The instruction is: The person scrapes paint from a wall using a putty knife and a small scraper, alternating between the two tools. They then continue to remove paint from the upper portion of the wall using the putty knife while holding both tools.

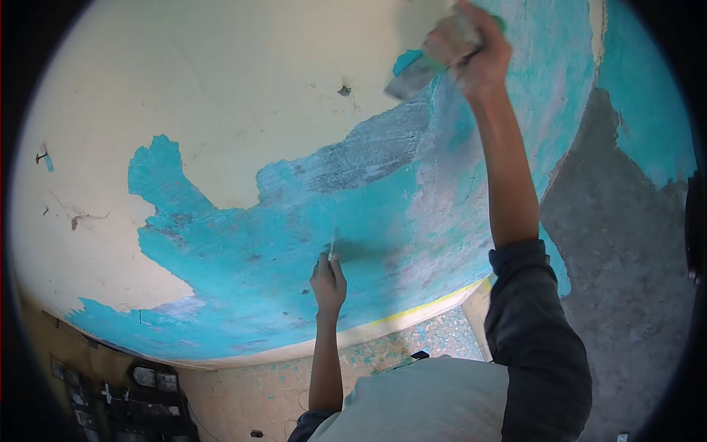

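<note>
My right hand (471,50) is raised high and grips a scraper (414,76) with a green handle. Its flat metal blade lies against the painted surface, at the edge where cream paint (243,81) meets turquoise paint (294,250). My left hand (328,283) is lower, near the middle, with its fingers closed around a small thin blade (332,247) whose tip touches the turquoise layer. Both arms wear dark rolled-up sleeves.
Bare grey plaster (611,243) covers the right side. A thin yellow line (427,306) borders the turquoise area at its lower edge. Below it, a pale surface (383,357) is speckled with paint flakes. Electrical boxes (147,379) sit at the lower left.
</note>
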